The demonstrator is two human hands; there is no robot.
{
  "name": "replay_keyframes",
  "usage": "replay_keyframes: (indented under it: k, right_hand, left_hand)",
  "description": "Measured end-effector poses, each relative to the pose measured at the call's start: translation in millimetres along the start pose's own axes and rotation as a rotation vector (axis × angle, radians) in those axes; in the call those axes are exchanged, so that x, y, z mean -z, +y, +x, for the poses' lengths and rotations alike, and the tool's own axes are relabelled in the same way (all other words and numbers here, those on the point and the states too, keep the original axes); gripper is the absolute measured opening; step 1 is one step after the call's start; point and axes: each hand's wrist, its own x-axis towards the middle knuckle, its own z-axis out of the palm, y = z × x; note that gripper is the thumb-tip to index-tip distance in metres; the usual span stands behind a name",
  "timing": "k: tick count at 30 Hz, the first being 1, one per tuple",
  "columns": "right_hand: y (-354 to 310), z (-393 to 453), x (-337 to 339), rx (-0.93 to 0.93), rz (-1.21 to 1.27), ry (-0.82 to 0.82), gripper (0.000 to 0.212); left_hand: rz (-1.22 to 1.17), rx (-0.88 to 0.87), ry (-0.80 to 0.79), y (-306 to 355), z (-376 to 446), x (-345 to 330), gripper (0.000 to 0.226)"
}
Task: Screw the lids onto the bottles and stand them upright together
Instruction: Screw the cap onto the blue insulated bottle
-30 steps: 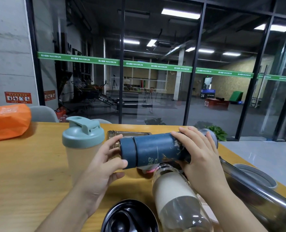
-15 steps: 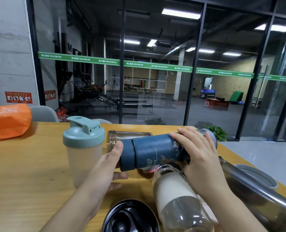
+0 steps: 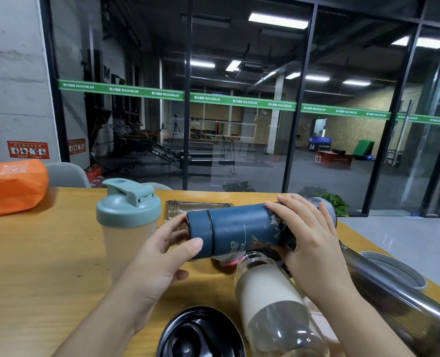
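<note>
Both hands grip blue flask [image 3: 242, 231] sideways: left hand [image 3: 162, 256] on lid, right hand [image 3: 309, 238] on body.

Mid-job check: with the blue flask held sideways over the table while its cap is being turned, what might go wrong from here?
1. The dark blue metal flask is held level above the glass bottle with the beige sleeve, which lies uncapped; a slip could knock it rolling.
2. The left hand grips the flask's blue cap only at its end, so it may cross-thread.
3. The left forearm is near the upright beige shaker bottle with the green lid.
</note>
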Motion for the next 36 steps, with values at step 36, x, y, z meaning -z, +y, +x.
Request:
replay_keyframes:
  k: [36]
  right_hand:
    - [3.3,-2.7,-4.6,-0.026,0.033,-0.006,0.094]
  left_hand:
    - [0.165,-0.139,-0.151,-5.1,0.9,1.0,0.076]
